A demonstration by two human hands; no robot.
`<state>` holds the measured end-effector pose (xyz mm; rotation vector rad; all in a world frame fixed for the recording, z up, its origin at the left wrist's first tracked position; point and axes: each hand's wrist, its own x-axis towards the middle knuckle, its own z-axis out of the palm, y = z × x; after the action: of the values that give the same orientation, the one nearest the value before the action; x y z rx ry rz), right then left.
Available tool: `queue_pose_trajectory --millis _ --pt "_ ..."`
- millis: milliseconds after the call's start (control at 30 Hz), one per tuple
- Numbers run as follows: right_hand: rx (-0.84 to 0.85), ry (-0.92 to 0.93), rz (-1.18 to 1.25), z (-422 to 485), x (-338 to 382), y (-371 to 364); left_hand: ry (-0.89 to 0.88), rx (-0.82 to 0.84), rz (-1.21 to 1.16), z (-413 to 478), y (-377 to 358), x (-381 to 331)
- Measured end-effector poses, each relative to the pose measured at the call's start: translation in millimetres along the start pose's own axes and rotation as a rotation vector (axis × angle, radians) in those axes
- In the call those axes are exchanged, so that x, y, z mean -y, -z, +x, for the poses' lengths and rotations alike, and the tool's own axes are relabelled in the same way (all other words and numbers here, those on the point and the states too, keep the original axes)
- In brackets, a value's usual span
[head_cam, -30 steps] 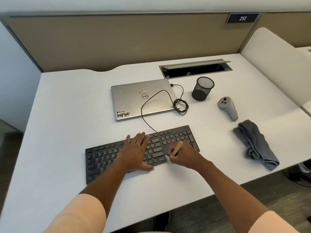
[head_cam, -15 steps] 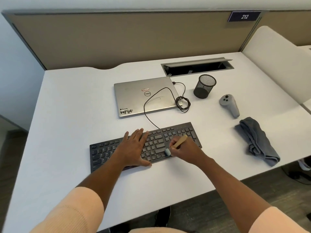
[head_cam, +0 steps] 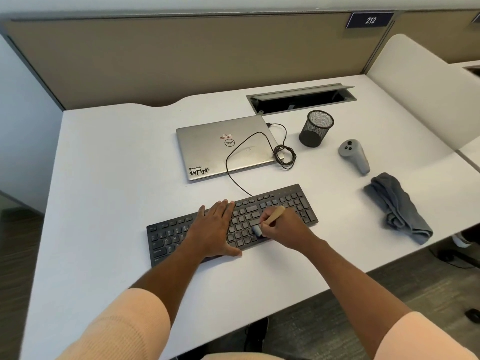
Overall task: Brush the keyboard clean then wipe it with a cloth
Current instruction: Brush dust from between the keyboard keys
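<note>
The right hand [head_cam: 283, 229], fingers clamped on the small tan-handled brush [head_cam: 275, 213], has nudged its pale bristles from the front edge onto the lower keys of the flat black keyboard [head_cam: 293, 201] on the white tabletop [head_cam: 104, 178], the left hand [head_cam: 215, 229] still pinning it with straight fingers, so brushing's ongoing and the crumpled grey cloth [head_cam: 397, 209] waits untouched.

Bright even overhead light, soft shadows, no glare, wide-angle bending at edges, sleeves blurred nr cam

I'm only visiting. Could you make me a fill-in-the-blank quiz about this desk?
The right hand grips a small ____. The left hand lies flat on the ____. The cloth lies on the desk's ____ side. The sign reads ____.
Missing: brush; keyboard; right; 212.
</note>
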<state>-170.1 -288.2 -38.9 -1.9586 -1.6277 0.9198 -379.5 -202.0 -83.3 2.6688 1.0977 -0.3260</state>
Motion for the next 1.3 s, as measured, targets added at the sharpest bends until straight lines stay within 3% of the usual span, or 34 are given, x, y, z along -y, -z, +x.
queue_pose_trajectory --millis 167,367,500,667,933,1067,1300 --pt "0.132 -0.018 -0.063 -4.2 1.3 2.2 0.004 -0.008 -0.009 0.4 -1.0 0.9" --pt "-0.069 -0.068 -0.068 -5.4 -8.9 6.8 0.000 -0.012 -0.002 1.1 -2.6 1.3" --pt "0.064 -0.110 -0.113 -8.7 -8.9 10.2 0.000 -0.018 0.000 1.3 -3.4 1.7" --pt "-0.055 -0.028 -0.011 -6.4 7.8 -0.6 -0.009 -0.013 0.024 -0.7 -1.6 1.7" --pt "0.052 -0.024 -0.064 -10.8 12.6 -11.5 -0.006 -0.027 0.003 -18.3 -5.6 18.3" --pt "-0.038 -0.004 -0.045 -4.8 19.4 -16.5 -0.012 -0.053 -0.007 -21.2 -7.4 22.9" --pt "0.031 -0.030 -0.102 -2.6 17.6 -24.6 -0.002 -0.043 -0.030 -21.1 -5.2 21.1"
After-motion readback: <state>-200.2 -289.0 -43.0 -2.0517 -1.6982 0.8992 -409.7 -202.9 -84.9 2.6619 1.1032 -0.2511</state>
